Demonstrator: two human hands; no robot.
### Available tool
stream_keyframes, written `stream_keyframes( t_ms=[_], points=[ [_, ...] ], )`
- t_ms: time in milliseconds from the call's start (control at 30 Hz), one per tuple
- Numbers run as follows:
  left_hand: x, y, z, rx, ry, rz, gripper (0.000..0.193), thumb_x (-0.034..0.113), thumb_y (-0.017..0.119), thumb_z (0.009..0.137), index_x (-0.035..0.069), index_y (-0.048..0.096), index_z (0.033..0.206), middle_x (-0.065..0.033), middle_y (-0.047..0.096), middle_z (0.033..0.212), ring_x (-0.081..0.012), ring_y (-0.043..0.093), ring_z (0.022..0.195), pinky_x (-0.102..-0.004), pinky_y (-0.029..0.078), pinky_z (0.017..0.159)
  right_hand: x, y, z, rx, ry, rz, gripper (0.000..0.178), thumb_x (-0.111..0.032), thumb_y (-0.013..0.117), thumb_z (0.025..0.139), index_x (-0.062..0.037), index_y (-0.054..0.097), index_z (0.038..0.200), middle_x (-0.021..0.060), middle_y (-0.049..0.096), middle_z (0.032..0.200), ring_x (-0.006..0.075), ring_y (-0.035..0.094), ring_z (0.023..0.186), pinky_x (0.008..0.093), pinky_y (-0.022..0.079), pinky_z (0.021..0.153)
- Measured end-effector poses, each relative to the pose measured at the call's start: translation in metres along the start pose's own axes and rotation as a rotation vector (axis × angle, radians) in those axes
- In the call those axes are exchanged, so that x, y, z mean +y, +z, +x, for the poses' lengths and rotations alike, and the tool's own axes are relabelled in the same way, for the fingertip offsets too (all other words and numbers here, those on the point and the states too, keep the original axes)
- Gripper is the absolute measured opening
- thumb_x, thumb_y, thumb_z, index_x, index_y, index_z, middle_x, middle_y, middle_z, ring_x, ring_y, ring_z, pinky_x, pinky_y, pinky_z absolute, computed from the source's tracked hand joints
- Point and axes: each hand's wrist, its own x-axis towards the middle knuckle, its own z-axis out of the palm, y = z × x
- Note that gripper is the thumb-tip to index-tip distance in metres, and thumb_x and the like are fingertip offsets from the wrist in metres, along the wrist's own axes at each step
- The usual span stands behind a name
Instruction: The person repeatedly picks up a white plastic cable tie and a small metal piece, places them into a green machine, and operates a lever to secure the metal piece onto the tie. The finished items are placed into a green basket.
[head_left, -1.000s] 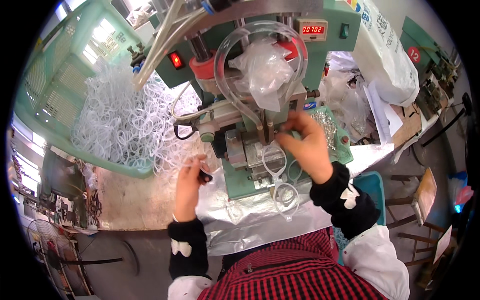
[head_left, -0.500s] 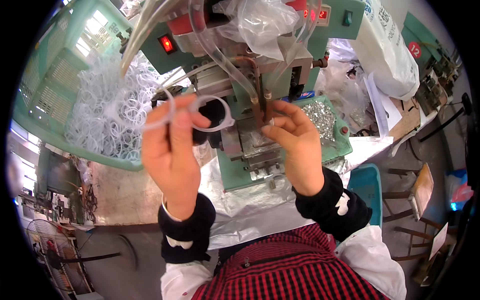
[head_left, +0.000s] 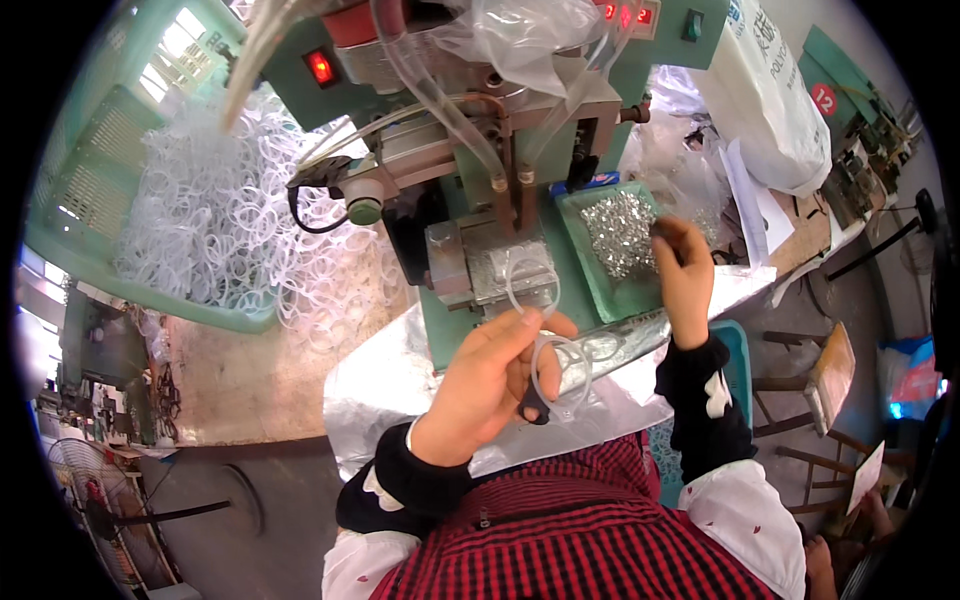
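Observation:
My left hand (head_left: pixel 480 385) is in front of the green press machine (head_left: pixel 470 335), closed on clear plastic rings. One ring (head_left: pixel 556 290) is pinched upright at the fingertips, in front of the metal fixture block (head_left: pixel 500 262). Another ring (head_left: pixel 588 372) hangs around the lower fingers, beside a small dark piece (head_left: pixel 533 404) whose kind I cannot make out. My right hand (head_left: pixel 688 285) is at the right edge of a green tray (head_left: pixel 612 305) of small shiny metal parts (head_left: pixel 622 235). Its thumb and fingers are bent together; anything between them is too small to tell.
A large green basket (head_left: pixel 215 310) heaped with clear rings (head_left: pixel 210 210) stands at left, with more rings spilled on the table. Clear tubes (head_left: pixel 440 105) hang down the machine's front. A white sack (head_left: pixel 765 110) stands behind right. A blue bin (head_left: pixel 735 370) and wooden stool (head_left: pixel 835 375) are lower right.
My left hand has moved right and nearer with the rings, from beside the machine to before its fixture. The right hand has left the fixture and gone right to the metal-parts tray.

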Motion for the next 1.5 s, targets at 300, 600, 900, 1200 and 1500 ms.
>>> stream_keyframes(
  t_ms=[300,600,900,1200,1500],
  points=[
    [-0.011,-0.021,-0.008,-0.027,0.0,0.082,0.045,0.036,0.037,0.109,-0.002,0.06,0.118,-0.0073,0.064,0.071,-0.0108,0.056,0.054,-0.0213,0.041,0.042,-0.028,0.0,-0.026,-0.179,-0.207,-0.846,0.011,-0.01,0.074,0.075,-0.0047,0.07,0.084,0.0129,0.067,0.087,0.0353,0.062,0.083,0.0432,0.05,0.077],
    [-0.011,-0.066,-0.126,0.925,0.844,0.61,0.007,-0.003,0.061,0.093,0.0,0.067,0.095,-0.008,0.067,0.098,-0.0136,0.063,0.084,-0.0278,0.051,0.076,-0.014,0.0,-0.04,-0.079,-0.018,-0.382,0.012,0.0,0.066,0.089,0.0004,0.066,0.101,0.004,0.063,0.087,0.0129,0.059,0.081,0.0275,0.047,0.074],
    [0.071,-0.212,-0.073,1.072,0.762,2.096,0.023,-0.001,0.071,0.078,0.011,0.078,0.096,-0.008,0.067,0.129,-0.0305,0.056,0.119,-0.0398,0.045,0.101,-0.045,0.042,-0.011,-0.144,-0.143,-0.226,0.014,0.001,0.065,0.089,0.0013,0.069,0.102,0.0108,0.07,0.096,0.0202,0.066,0.087,0.0298,0.05,0.081],
    [0.043,-0.256,-0.04,1.077,0.783,0.831,0.016,0.014,0.068,0.096,0.001,0.073,0.105,-0.0056,0.073,0.102,-0.0148,0.07,0.085,-0.0288,0.056,0.078,-0.025,-0.047,-0.057,0.099,-0.221,-0.633,0.013,0.001,0.07,0.082,-0.0012,0.071,0.094,0.0109,0.069,0.091,0.027,0.065,0.089,0.035,0.049,0.082],
    [0.062,-0.26,-0.02,0.81,0.722,-0.092,0.02,0.026,0.071,0.096,0.009,0.063,0.089,-0.0033,0.068,0.081,-0.0155,0.068,0.076,-0.0236,0.052,0.061,-0.115,0.037,-0.019,-0.277,-0.14,-0.019,0.019,0.001,0.069,0.079,0.0002,0.071,0.098,0.0097,0.07,0.095,0.021,0.066,0.091,0.0306,0.049,0.086]
  ],
)
